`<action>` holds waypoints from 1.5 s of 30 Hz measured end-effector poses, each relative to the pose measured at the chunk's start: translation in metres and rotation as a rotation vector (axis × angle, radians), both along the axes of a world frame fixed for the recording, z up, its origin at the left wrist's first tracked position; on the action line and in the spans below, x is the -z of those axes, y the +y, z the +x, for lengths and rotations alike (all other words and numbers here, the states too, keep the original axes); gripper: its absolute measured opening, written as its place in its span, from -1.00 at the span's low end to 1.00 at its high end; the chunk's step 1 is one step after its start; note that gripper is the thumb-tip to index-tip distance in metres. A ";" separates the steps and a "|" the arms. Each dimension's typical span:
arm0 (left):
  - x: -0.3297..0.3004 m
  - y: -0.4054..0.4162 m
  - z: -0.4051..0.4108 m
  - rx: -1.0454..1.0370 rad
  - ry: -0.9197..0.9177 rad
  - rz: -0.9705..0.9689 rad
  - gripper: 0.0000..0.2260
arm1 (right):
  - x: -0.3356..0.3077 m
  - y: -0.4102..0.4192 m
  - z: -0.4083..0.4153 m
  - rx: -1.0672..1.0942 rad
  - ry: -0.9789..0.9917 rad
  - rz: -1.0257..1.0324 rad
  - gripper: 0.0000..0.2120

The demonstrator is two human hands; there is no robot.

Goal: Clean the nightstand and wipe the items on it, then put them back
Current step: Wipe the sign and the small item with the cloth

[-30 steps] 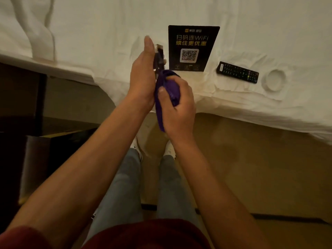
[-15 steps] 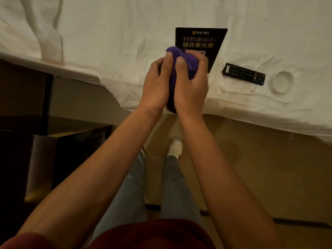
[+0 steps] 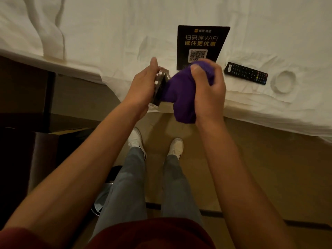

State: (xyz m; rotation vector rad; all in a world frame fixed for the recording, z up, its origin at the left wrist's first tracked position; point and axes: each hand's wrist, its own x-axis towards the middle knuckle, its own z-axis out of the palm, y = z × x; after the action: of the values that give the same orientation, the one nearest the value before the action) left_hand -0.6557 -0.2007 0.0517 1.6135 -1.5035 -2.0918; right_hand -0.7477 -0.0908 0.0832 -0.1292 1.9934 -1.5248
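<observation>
Our left hand grips a small clear-edged stand, long axis running away from us, just left of the purple cloth. Our right hand bunches that cloth against it, above the bed edge.

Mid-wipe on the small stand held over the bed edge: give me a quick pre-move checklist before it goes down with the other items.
1. Left hand grips the small clear-and-dark stand: ok.
2. Right hand holds the purple cloth: ok.
3. Cloth touching the stand: ok, it meets the stand's right side.
4. All faces of the stand wiped: cannot tell.
5. WiFi card, remote and white ring-shaped dish lying on the bed sheet: ok.
6. Free sheet left of the card for setting down: ok.
</observation>
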 end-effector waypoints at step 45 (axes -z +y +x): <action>-0.006 0.018 -0.008 -0.135 0.312 0.056 -0.64 | 0.004 -0.044 0.009 -0.044 0.319 0.053 -0.69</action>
State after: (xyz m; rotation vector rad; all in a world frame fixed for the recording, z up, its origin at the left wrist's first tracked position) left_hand -0.6639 -0.1829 0.0578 1.2871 -1.2121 -2.2013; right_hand -0.7385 -0.1343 0.0793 -0.4150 2.2586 -1.4954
